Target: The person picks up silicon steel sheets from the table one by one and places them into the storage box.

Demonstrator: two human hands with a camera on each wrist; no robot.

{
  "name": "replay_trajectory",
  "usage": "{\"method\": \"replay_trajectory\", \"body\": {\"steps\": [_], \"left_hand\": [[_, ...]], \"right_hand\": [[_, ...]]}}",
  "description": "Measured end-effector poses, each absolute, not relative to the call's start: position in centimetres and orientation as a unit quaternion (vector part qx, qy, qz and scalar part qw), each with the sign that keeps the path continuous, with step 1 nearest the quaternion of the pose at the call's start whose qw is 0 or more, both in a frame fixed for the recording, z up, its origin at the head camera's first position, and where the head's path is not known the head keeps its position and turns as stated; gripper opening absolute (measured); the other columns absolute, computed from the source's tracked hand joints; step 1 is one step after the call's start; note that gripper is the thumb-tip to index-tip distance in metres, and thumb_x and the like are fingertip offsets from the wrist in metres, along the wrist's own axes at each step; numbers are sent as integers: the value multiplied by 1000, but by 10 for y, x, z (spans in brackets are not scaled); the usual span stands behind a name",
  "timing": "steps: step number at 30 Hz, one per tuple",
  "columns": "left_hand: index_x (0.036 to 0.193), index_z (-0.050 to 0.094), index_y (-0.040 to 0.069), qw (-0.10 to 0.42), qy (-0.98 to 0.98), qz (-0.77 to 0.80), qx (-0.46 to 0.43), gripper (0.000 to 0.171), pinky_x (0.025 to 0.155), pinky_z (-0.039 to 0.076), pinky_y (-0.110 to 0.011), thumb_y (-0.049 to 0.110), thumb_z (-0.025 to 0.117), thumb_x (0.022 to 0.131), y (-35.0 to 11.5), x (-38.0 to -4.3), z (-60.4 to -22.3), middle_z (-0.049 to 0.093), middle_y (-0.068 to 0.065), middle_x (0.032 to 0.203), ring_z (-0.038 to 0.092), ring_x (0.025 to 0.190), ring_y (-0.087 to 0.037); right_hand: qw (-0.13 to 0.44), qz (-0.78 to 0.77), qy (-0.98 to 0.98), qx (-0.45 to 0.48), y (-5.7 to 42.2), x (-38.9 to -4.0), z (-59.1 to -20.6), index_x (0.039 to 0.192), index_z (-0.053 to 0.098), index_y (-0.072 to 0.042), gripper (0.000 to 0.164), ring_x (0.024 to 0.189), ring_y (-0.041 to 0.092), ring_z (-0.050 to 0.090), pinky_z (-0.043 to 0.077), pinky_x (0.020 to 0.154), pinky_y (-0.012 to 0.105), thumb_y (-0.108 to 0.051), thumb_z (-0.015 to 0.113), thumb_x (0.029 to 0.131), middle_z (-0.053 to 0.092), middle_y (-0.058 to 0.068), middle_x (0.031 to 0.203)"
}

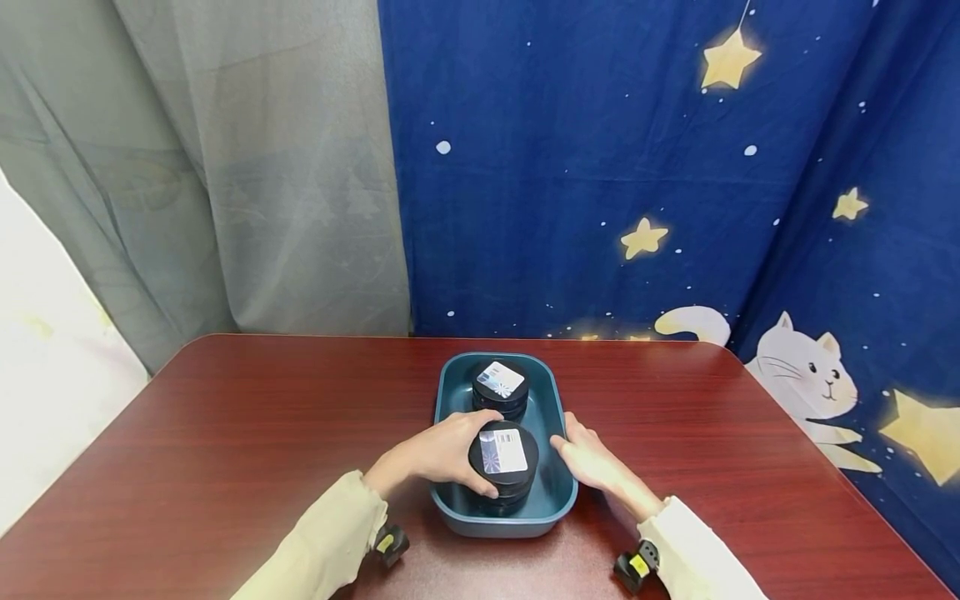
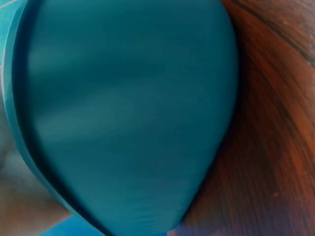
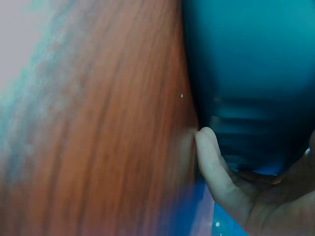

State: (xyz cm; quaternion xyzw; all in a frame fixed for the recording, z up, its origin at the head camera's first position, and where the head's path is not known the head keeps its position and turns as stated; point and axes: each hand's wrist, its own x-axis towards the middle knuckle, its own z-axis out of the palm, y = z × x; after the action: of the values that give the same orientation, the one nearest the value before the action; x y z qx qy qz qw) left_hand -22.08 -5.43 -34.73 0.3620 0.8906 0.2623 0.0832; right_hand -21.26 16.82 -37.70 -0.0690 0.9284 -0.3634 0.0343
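Note:
A blue-teal rectangular tub [image 1: 504, 528] with rounded corners sits on the table and holds two black round lidded tins, each with a silver-and-white label on top. My left hand [image 1: 448, 450] reaches over the tub's left wall and grips the near tin [image 1: 517, 479], thumb at its near side and fingers at its far side. Behind it in the tub is the far tin [image 1: 500, 380]. At the right wall, my right hand [image 1: 588, 457] holds the rim, thumb over the top and fingers down the outside. The tub's outer wall [image 2: 133, 98] fills most of the left wrist view.
The dark red wood-grain table [image 1: 315, 417] extends on both sides of the tub. A grey curtain [image 1: 300, 167] and a blue curtain [image 1: 562, 208] with stars and a white cat hang behind it. Small black cameras [image 1: 392, 545] are worn on both wrists.

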Motion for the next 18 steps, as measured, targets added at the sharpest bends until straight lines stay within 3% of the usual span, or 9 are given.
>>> {"method": "replay_trajectory", "body": {"steps": [18], "left_hand": [[129,38,2,101,891,247,366,83,89,43,-36,33,78,62,-53,-219,-347,50,-8,122,48,103,-20]], "right_hand": [[29,-366,927,-72,169,-213,-378,112,43,5,29,91,28,54,44,82,47,-8,43,87,55,16,101]]}}
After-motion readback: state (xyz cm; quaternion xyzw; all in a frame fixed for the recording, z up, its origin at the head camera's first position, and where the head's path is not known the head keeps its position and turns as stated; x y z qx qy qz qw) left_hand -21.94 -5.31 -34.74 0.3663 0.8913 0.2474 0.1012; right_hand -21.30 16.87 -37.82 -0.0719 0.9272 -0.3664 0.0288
